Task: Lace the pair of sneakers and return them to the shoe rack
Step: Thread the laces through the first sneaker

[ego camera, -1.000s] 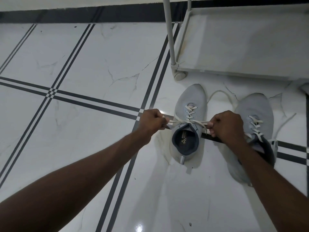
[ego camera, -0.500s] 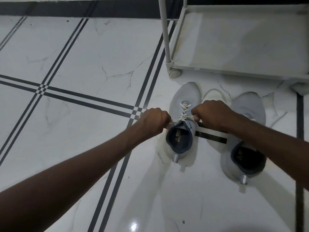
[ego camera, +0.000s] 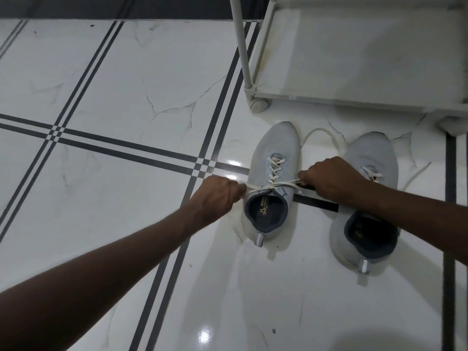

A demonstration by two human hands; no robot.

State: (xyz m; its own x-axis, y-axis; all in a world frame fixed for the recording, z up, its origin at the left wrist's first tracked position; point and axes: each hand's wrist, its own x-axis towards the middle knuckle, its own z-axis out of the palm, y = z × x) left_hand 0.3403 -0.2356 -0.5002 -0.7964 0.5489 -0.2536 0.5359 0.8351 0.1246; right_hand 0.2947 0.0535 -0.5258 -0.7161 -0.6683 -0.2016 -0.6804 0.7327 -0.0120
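The left hand is curling its fingers round one end of the white lace, just left of the near sneaker's collar. The right hand is pinching the other end on the far side, its knuckles lying over the gap between the two shoes. Between them the lace is stretching taut across the top eyelets of the left sneaker, which is standing on the tiled floor with its toe pointing toward the shoe rack. The criss-cross rows on this shoe are looking complete, so the step in hand is probably drawing the ends tight before tying.

The right sneaker is sitting just beside it, partly under the right forearm, with loose lace trailing out onto the floor near its toe; its lacing appears unfinished. The rack's lowest shelf is lying just beyond both toes.

The next move is likely calling for crossing the two ends into a knot while keeping the tension even, so the rows are not slackening.
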